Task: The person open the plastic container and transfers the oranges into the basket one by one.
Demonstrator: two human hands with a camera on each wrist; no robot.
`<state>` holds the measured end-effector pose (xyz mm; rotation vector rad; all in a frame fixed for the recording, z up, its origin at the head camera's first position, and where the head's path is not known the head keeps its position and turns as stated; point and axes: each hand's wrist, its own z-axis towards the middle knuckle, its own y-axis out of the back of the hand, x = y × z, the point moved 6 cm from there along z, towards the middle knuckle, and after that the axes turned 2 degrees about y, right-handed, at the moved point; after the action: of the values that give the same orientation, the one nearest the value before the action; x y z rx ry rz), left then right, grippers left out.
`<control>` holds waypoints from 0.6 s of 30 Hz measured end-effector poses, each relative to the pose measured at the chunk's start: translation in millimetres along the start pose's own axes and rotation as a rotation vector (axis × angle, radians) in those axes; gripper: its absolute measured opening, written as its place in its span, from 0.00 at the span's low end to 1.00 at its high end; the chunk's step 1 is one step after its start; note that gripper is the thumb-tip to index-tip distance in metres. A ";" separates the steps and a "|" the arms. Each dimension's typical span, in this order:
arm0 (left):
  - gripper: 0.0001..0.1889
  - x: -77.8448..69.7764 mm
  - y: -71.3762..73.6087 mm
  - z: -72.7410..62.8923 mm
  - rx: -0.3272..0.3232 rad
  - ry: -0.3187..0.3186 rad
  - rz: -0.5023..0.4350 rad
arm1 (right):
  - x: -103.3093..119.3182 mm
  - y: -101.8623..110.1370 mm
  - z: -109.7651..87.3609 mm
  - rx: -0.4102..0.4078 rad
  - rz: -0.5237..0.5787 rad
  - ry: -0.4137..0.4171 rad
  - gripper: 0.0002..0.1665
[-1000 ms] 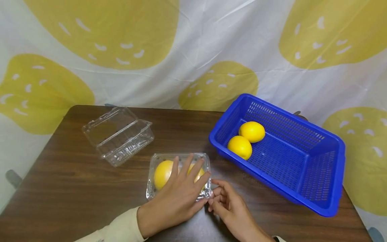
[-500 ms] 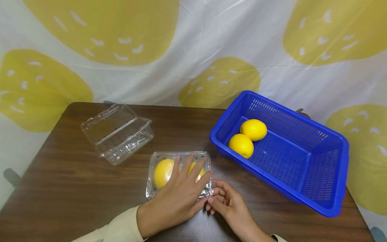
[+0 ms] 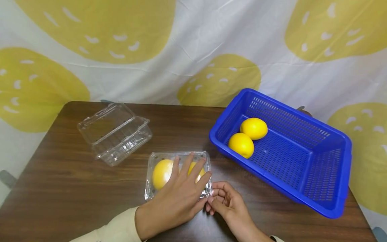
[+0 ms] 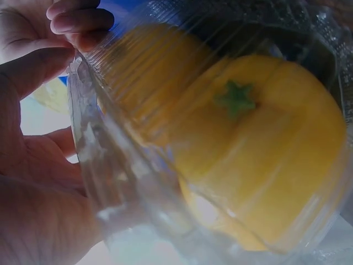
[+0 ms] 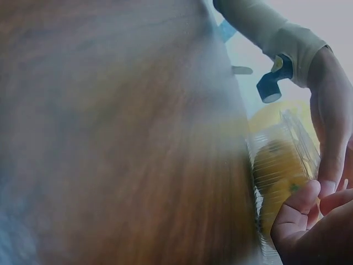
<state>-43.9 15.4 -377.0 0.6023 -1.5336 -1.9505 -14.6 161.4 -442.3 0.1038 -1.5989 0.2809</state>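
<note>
A lidded clear plastic clamshell container (image 3: 153,158) lies at the front middle of the table, with two round yellow fruits (image 3: 161,174) inside. Across its lid my left hand (image 3: 176,203) rests with fingers spread, covering part of the right fruit. My right hand (image 3: 234,210) is at the near right corner, thumb and curled fingers pinching the edge. In the left wrist view, one fruit (image 4: 270,160) shows a green star-shaped stem end through the ribbed wall. Both hands (image 5: 325,232) meet at the corner in the right wrist view, hiding the exact contact.
A blue perforated basket (image 3: 279,179) stands on the right with two yellow fruits (image 3: 254,128) at its left end. An unfilled clear clamshell (image 3: 121,137) sits with its lid raised at the back left of the brown wooden table (image 3: 75,188). A printed curtain (image 3: 199,30) hangs behind.
The head view has shifted slightly. Both hands stay in nearly the same place on the container, and the fruits and basket have not visibly moved on the table.
</note>
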 end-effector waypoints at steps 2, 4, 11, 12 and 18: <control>0.32 0.1 0.1 0.2 0.003 0.002 -0.003 | -0.2 0.0 0.2 -0.005 0.001 -0.009 0.22; 0.32 0.2 0.3 0.3 0.002 0.003 -0.009 | -0.2 0.1 0.5 -0.008 0.002 -0.014 0.22; 0.33 0.7 1.4 -0.8 -0.012 0.001 -0.012 | -0.5 -0.1 1.0 -0.017 -0.002 -0.030 0.22; 0.33 0.9 1.5 -1.1 -0.012 0.001 -0.011 | -0.5 -0.3 1.1 -0.016 -0.001 -0.031 0.22; 0.32 0.8 1.4 -0.2 -0.001 -0.005 -0.009 | -0.1 0.5 0.5 -0.022 -0.006 -0.044 0.22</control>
<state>-44.0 14.4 -375.7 0.6056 -1.5358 -1.9604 -15.2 161.8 -442.4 0.0990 -1.6446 0.2577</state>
